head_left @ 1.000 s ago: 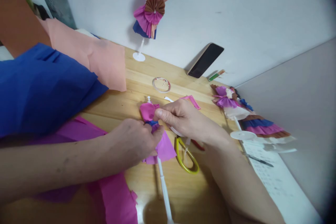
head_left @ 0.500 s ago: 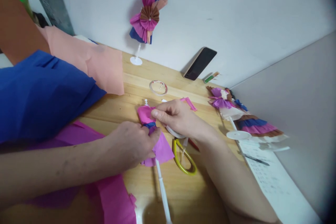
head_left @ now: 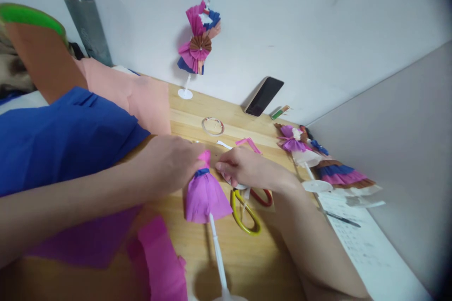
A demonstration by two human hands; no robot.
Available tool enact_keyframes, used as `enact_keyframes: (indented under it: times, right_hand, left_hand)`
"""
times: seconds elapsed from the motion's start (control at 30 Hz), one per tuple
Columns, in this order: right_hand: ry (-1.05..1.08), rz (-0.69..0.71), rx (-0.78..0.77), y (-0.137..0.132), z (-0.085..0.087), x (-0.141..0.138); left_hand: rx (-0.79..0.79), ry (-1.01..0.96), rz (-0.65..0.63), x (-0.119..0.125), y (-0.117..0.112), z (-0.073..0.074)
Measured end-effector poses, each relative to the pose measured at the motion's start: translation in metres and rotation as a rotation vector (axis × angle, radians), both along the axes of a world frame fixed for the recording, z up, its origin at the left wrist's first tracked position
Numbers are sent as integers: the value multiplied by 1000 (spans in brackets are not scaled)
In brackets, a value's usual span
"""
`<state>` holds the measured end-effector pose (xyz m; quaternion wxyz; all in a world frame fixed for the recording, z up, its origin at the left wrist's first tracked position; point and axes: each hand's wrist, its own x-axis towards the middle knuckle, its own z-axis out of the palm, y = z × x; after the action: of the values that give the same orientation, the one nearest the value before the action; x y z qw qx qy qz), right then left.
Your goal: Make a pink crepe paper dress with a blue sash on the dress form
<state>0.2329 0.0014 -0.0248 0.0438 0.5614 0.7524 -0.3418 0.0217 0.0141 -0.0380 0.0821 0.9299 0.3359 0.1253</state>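
A small crepe-paper dress (head_left: 208,197), with a pink top, a blue waistband and a purple-pink skirt, sits on a thin white stand (head_left: 218,254). My left hand (head_left: 173,162) is closed at the pink top and covers part of it; its fingertips are partly hidden. Just right of the dress, apart from it, my right hand (head_left: 247,167) has thumb and fingers pinched together. Whatever they may hold cannot be made out. Below that hand lie scissors with a yellow handle (head_left: 243,216) and a red one, beside a white ring-shaped thing it partly covers.
Blue paper (head_left: 67,136), peach paper (head_left: 151,108) and pink paper (head_left: 164,258) spread over the left side. Behind stand a decorated paper figure (head_left: 199,47), a phone (head_left: 264,96) and a clear ring (head_left: 213,126). Another dressed figure (head_left: 346,174) and a pen (head_left: 342,219) on written paper are at right.
My left hand has moved up from the waistband to the dress top, leaving the skirt uncovered. My right hand has drawn away from the top to the right. The view has tilted up slightly.
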Motion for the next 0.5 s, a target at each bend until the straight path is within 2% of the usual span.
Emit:
enact_keyframes:
  times: [0.07, 0.13, 0.33, 0.5]
  right_hand:
    - [-37, 4, 43, 0, -2, -4]
    - [-54, 17, 114, 0, -5, -10]
    - [-123, 35, 270, 0, -14, -33]
    - [-133, -53, 317, -7, -8, -39]
  left_hand:
    - [-66, 50, 98, -1, 10, 0]
    - [-166, 41, 117, -1, 16, -7]
    - [-274, -18, 33, 0, 18, -38]
    - [-341, -74, -43, -5, 20, -44]
